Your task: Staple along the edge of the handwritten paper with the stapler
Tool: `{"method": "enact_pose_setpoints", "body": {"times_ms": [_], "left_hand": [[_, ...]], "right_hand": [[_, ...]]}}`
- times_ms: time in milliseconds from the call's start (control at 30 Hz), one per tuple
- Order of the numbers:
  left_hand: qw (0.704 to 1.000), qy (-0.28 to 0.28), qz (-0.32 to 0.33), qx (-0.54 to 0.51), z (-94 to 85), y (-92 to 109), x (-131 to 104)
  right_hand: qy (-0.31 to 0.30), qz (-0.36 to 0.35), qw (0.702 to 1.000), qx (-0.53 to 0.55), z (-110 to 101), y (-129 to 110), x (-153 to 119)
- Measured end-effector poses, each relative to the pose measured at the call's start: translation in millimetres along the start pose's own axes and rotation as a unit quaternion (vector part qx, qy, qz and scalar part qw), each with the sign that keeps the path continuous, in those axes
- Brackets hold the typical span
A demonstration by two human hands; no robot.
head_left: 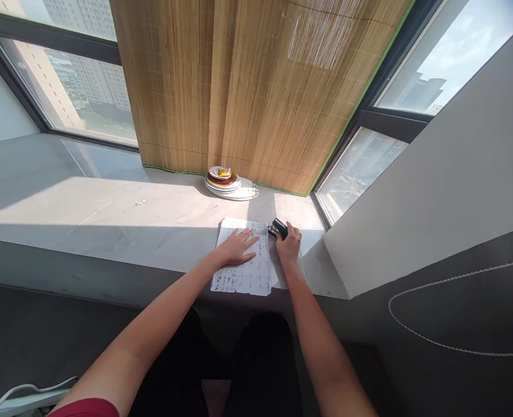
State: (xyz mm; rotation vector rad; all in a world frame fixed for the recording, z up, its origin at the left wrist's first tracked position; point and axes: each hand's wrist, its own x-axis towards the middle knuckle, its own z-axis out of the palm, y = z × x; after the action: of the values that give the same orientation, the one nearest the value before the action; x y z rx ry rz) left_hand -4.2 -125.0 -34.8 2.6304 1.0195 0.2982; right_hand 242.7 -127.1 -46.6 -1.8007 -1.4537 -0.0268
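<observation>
Handwritten paper sheets [243, 281] lie on the window sill, their lower edge at the sill's front. My left hand [237, 246] rests flat on the top sheet with its fingers spread. At the paper's upper right edge, my right hand [288, 243] grips a black stapler [279, 228]. The stapler's front end meets the edge of the paper; whether the sheet is between its jaws cannot be made out. Another white sheet shows partly beneath, near my right wrist.
Behind the paper, a stack of plates [224, 182] stands on the sill [108, 202]. A bamboo blind [239, 87] hangs down to the sill's back. A white wall [434, 174] slopes at the right, and a beaded cord [390, 304] loops below it.
</observation>
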Motion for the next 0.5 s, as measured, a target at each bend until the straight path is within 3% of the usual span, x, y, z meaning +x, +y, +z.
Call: {"method": "enact_pose_setpoints", "body": {"times_ms": [100,200,333,433,500], "left_hand": [[1.000,0.010,-0.006,0.014,3.9,-2.9,1.3],[1.000,0.022,0.001,0.018,3.0,-2.3,3.2],[0.992,0.126,0.005,0.016,-3.9,1.2,-1.8],[0.979,0.197,-0.050,-0.006,-4.2,-1.0,-17.9],[0.977,0.187,-0.098,-0.030,0.6,-5.6,-31.7]], "right_hand": [[0.000,0.072,0.997,0.038,0.6,5.7,3.7],[0.004,0.094,0.993,0.076,0.9,8.7,4.9],[0.009,0.107,0.988,0.107,3.4,11.1,4.8],[0.009,0.101,0.988,0.119,6.1,13.9,4.8],[0.014,0.092,0.987,0.132,6.8,14.8,5.0]]}}
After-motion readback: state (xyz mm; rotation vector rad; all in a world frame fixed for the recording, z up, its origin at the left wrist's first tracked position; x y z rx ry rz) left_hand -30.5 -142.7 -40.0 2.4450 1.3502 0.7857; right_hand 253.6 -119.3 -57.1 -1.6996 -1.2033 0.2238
